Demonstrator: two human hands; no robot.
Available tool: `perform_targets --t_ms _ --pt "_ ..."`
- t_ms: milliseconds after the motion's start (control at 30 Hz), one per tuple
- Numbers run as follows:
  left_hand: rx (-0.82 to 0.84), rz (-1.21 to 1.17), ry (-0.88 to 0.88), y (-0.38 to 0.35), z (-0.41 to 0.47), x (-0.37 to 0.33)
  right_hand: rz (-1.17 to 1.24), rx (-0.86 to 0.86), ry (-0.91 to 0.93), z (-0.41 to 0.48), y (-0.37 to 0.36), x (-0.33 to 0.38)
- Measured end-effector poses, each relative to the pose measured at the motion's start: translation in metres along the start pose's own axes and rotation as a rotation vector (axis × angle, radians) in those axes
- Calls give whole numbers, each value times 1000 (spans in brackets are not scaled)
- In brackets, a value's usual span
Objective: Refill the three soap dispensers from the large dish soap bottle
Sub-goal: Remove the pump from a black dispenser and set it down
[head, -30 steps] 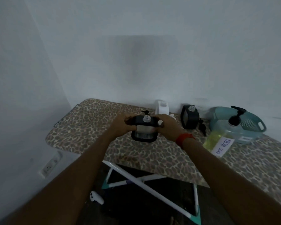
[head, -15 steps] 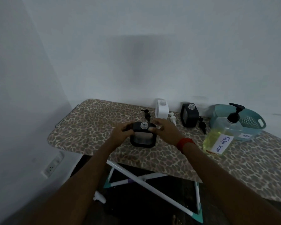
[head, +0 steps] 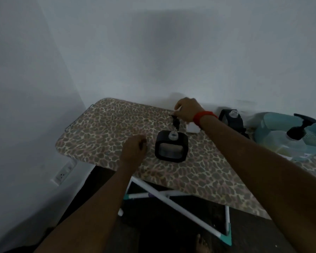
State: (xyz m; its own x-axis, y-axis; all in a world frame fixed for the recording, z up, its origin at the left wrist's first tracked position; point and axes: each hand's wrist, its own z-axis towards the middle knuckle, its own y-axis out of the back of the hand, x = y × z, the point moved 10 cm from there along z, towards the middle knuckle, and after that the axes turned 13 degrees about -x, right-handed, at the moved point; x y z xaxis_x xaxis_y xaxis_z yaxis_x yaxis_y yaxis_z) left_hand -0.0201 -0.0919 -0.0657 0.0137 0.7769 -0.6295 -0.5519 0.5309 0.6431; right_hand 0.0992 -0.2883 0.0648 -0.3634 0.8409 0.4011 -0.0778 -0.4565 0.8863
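A black square dispenser with its neck uncapped stands on the leopard-print ironing board. My left hand hovers just left of it with curled fingers, holding nothing. Behind the dispenser, my right hand curls its fingers around the top of a black pump. A white dispenser is mostly hidden under my right wrist. A second black dispenser, also uncapped, stands further right. The large dish soap bottle, with its black pump head, is at the right edge.
A teal basket sits behind the soap bottle against the wall. The board's white crossed legs and the dark floor lie below its front edge. A wall outlet is low on the left.
Both hands have let go of the black square dispenser, which now stands on the board. My right hand has moved back to the black pump and my left has drawn away to the left.
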Motion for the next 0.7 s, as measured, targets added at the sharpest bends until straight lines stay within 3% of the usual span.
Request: perform_targets --t_ms 200,300,367,533,633,700 --pt "-22 -10 -24 5 -1 -7 139 -91 106 -29 28 19" --pt "-18 -59 127 17 1 -2 157 -146 123 -61 51 14" --pt "-132 -106 151 41 10 -14 160 -204 110 -81 70 5" --pt "-397 -361 -13 92 29 -121 170 -562 133 -136 144 -12" --pt "-398 -501 -159 85 21 -207 111 -780 137 -170 196 -30" --pt "-296 -561 -253 62 7 -261 89 -910 109 -192 230 -51"
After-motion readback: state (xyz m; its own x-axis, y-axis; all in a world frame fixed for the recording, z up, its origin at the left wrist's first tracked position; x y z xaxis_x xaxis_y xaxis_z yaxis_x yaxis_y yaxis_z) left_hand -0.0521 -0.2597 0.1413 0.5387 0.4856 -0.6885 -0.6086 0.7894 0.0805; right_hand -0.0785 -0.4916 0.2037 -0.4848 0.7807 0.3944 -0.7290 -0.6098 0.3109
